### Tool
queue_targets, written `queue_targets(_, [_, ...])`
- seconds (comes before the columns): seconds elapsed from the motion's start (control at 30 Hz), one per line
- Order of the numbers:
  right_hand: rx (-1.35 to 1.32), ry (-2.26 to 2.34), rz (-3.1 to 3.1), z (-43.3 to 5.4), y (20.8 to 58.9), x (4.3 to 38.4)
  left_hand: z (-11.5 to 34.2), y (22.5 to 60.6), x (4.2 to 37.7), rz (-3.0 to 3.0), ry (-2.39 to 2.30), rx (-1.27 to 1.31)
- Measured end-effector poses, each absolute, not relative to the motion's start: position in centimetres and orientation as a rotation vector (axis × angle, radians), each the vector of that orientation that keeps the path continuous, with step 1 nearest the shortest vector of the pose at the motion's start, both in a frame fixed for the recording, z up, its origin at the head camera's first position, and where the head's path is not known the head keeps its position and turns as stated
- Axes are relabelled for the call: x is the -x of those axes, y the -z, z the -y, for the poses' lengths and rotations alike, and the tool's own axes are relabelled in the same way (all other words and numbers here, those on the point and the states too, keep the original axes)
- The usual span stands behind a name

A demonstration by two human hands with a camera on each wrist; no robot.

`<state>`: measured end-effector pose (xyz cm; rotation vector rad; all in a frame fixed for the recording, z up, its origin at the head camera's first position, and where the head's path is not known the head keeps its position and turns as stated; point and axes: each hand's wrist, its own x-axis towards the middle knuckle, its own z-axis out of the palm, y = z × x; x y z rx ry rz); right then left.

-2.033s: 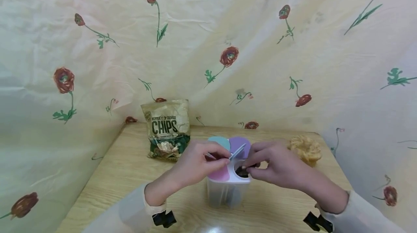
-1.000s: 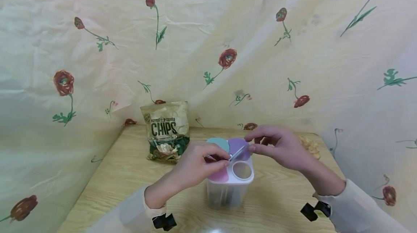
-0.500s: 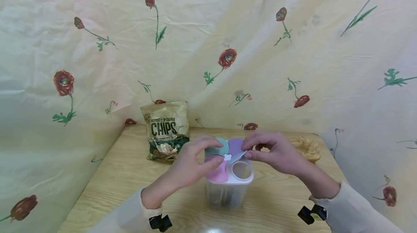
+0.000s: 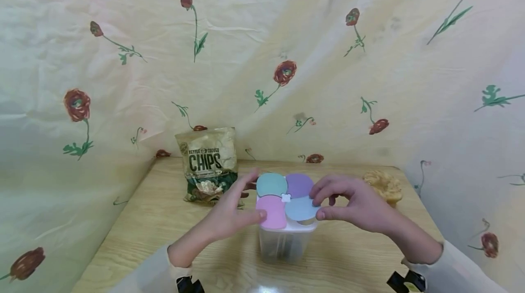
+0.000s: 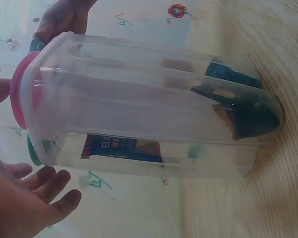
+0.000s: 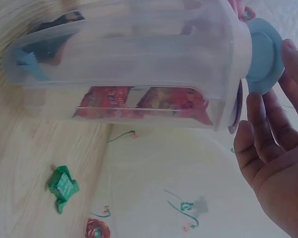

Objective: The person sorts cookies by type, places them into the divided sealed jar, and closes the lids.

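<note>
A clear storage box (image 4: 283,244) with four-part top stands upright on the table. Its pink lid (image 4: 272,212), teal lid (image 4: 271,184) and purple lid (image 4: 300,185) lie flat. The light blue lid (image 4: 301,208) sits over its round opening, still tilted up in the right wrist view. My right hand (image 4: 352,202) pinches that lid's outer edge between thumb and fingers. With fingers spread, my left hand (image 4: 229,215) is at the box's left side, thumb at the pink lid's edge. Inside show a blue packet (image 5: 121,149), dark packets (image 5: 248,111) and red packets (image 6: 144,103).
A chips bag (image 4: 208,165) stands at the back left of the wooden table (image 4: 164,247). At the right edge lies a crumpled beige item (image 4: 383,186). A green wrapped candy (image 6: 63,188) lies on the table behind the box. Flowered cloth (image 4: 246,33) hangs behind.
My right hand has left the round opening, where a dark item was, and taken the blue lid. The lid has come down over the opening. My left hand has let go of it and moved left.
</note>
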<state>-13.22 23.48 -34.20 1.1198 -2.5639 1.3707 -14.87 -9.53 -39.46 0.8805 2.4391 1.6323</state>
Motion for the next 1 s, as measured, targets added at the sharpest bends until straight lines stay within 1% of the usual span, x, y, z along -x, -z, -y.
queue_targets(0.17, [-1.141, -1.372, 2.567, -23.5, 34.6, 12.6, 9.7, 39.7, 14.8, -2.443, -1.617, -0.905])
queue_targets(0.4, [-1.238, -1.27, 2.511, -23.2, 35.4, 12.4, 9.6, 39.7, 15.0, -2.455, -1.594, -0.947])
queue_targets(0.53, [-1.124, -1.241, 2.53, -22.8, 35.6, 12.1, 9.6, 39.8, 15.1, -2.425, -1.597, -0.938])
queue_targets(0.73, [-0.858, -1.237, 2.644, -22.4, 35.5, 11.9, 9.6, 39.8, 15.1, -2.384, -1.621, -0.926])
queue_targets(0.87, [-0.824, -1.406, 2.736, -22.3, 35.5, 12.3, 9.6, 39.8, 15.1, -2.356, -1.637, -0.919])
queue_targets(1.0, [-0.853, -1.573, 2.774, -22.4, 35.8, 12.8, 9.6, 40.0, 15.1, -2.298, -1.661, -0.907])
